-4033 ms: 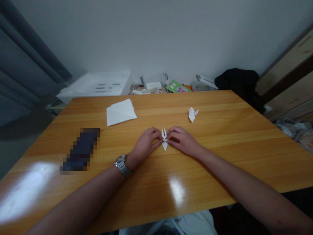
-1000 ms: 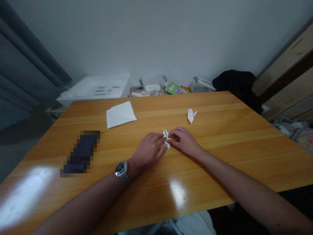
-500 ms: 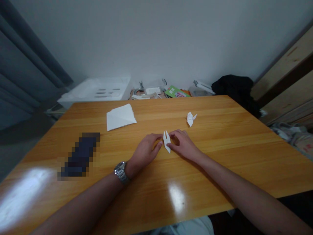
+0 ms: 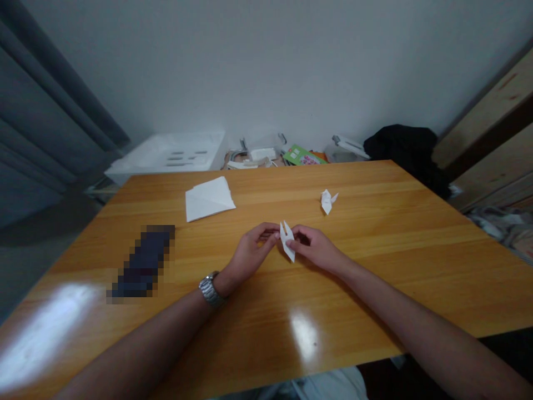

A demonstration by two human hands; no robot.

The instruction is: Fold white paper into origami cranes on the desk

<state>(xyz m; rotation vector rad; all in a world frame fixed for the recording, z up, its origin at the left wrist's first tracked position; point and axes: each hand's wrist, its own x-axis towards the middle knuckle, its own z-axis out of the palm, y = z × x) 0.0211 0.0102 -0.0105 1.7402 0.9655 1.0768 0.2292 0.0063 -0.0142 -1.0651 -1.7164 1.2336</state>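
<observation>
A small folded white paper (image 4: 287, 244), with two narrow points at its far end and one point toward me, is held just above the table. My right hand (image 4: 313, 245) pinches its right side, the thumb lying on the near face and the fingers behind. At the paper's left edge, the thumb and fingertips of my left hand (image 4: 253, 244) close together on it; the exact grip is partly hidden. A finished-looking origami crane (image 4: 327, 202) sits farther back on the right. Back on the left lies a stack of white paper sheets (image 4: 209, 200).
The wooden table (image 4: 375, 222) fills the middle. A pixelated dark flat object (image 4: 144, 264) rests at the left. Beyond the far edge are a white tray (image 4: 166, 147), a green booklet (image 4: 303, 155) and black cloth (image 4: 403, 147).
My left thumb and fingers have come in against the paper's left edge. The paper has tilted slightly in my right hand. The whole view has shifted a little.
</observation>
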